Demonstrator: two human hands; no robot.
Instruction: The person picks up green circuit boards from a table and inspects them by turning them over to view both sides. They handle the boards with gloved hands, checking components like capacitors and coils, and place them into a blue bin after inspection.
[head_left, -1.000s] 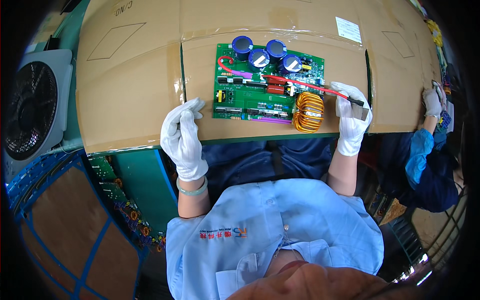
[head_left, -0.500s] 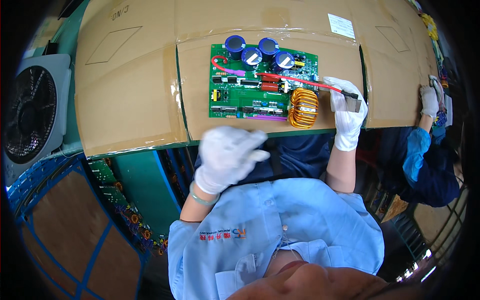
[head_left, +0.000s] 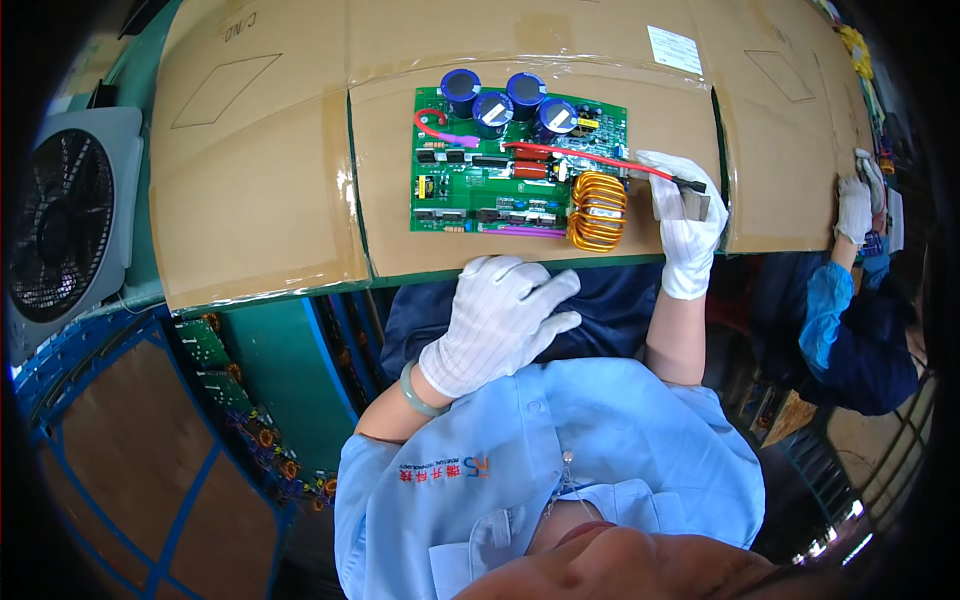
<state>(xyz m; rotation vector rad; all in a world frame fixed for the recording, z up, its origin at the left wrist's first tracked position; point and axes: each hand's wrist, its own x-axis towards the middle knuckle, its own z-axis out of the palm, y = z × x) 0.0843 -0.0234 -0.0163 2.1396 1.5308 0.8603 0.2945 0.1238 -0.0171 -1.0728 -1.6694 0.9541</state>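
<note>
While the right hand (head_left: 688, 222) grips its tool, the circuit board (head_left: 500, 175) lies just left.

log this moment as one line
left hand: off bench, holds nothing | right hand: grip on grey tool at right edge of green circuit board | board flat on cardboard

left hand (head_left: 505, 320) raised, loosely open, right hand (head_left: 685, 225) gripping
</note>
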